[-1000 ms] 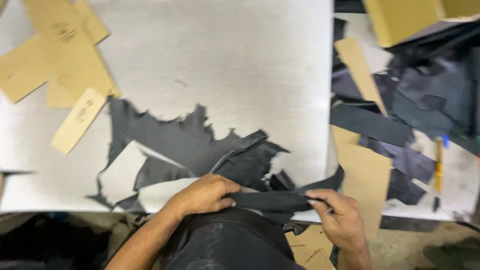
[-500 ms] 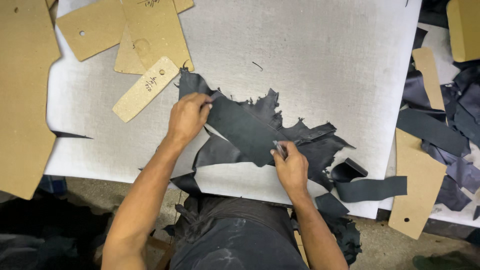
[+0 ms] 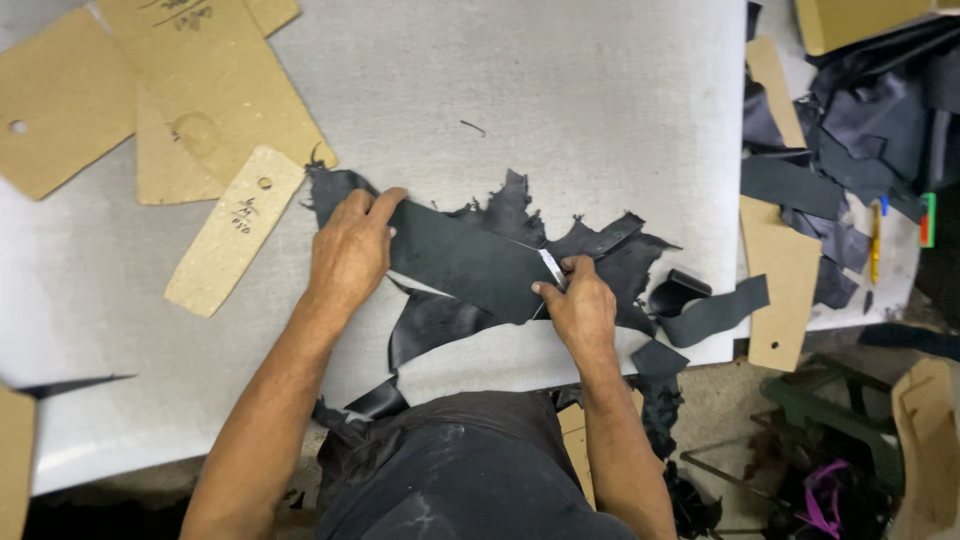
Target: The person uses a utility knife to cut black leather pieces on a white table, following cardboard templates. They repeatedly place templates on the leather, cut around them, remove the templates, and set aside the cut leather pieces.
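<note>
The left hand (image 3: pixel 348 252) lies flat on a dark rectangular pattern (image 3: pixel 465 262), fingers (image 3: pixel 385 205) spread and pressing its upper left end. The pattern rests on a ragged sheet of black leather (image 3: pixel 600 255) spread over the near middle of the grey table (image 3: pixel 560 90). The right hand (image 3: pixel 578 305) is at the pattern's lower right end, fingers closed around a small knife (image 3: pixel 551 268) whose pale blade meets the pattern's edge. Leather shows beyond the pattern on all sides, with torn edges at the top and a cut flap hanging toward the person's lap.

A curled black strip (image 3: pixel 705 305) lies just right of the right hand, near the table's edge. Cardboard templates (image 3: pixel 200 100) are at the upper left, and a narrow one with a hole (image 3: pixel 235 232) lies just left of the left hand, its upper end close to the leather's corner. Another long cardboard piece (image 3: pixel 780 260) lies at the right, beside a heap of dark offcuts (image 3: pixel 860 120).
</note>
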A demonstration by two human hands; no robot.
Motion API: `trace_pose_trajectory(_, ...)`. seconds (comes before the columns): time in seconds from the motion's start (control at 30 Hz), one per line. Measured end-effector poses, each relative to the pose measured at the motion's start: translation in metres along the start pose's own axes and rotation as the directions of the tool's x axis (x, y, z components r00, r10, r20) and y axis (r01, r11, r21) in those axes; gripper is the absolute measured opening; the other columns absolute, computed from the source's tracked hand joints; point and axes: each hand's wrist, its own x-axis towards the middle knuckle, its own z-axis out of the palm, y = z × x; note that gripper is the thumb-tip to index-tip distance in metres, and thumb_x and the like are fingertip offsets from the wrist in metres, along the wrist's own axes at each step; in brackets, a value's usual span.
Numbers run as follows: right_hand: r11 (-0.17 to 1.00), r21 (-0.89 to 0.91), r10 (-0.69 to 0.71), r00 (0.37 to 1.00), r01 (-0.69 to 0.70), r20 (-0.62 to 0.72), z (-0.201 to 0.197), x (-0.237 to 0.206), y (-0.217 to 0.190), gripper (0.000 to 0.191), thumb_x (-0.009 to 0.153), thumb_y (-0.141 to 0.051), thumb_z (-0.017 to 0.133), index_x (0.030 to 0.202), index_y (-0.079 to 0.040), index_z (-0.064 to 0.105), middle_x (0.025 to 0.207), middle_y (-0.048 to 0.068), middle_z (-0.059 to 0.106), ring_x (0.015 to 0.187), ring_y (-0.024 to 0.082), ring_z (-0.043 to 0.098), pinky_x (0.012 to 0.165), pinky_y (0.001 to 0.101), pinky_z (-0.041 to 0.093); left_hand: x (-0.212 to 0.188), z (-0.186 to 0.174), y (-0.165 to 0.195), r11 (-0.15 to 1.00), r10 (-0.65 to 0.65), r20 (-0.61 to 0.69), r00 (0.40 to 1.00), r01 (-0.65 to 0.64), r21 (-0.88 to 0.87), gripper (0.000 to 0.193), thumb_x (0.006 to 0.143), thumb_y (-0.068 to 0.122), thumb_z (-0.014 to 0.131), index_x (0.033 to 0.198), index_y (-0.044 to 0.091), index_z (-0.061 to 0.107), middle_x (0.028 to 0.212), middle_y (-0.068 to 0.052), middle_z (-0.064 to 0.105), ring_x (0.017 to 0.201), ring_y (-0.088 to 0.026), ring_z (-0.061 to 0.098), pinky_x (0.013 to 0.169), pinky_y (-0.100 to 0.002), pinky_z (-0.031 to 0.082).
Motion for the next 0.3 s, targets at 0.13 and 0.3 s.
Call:
trace_pose_trajectory(0.13,0.992,-0.047,0.127,0.977,-0.121,0.169,-0.007,0.011,-0.001,0.041,0.080,-0.031,0.085,0.104,-0.001,0.070,0.089,0.019,0.074,0.086,0.033,0.073,0.080,0.0444,0.055,0.005,0.003,0.004,0.992,0.034,0.156,0.987,-0.052,0.114,0.044,0.092,0.000,0.060,0.130,0.020,0.070,0.103,-0.012,0.060,0.093,-0.029,0.062,0.078,-0.044,0.055)
trace_pose_trajectory(0.3,0.974,-0.070,-0.216,0.976,0.216,0.012,0.010,-0.001,0.020,0.029,0.084,-0.027,0.082,0.091,-0.001,0.071,0.087,0.017,0.070,0.080,0.033,0.070,0.074,0.0460,0.055,0.013,0.001,0.011,0.941,0.160,0.240,0.958,-0.221,0.255,0.046,0.093,0.002,0.058,0.136,0.017,0.065,0.120,-0.016,0.059,0.110,-0.031,0.059,0.093,-0.047,0.049)
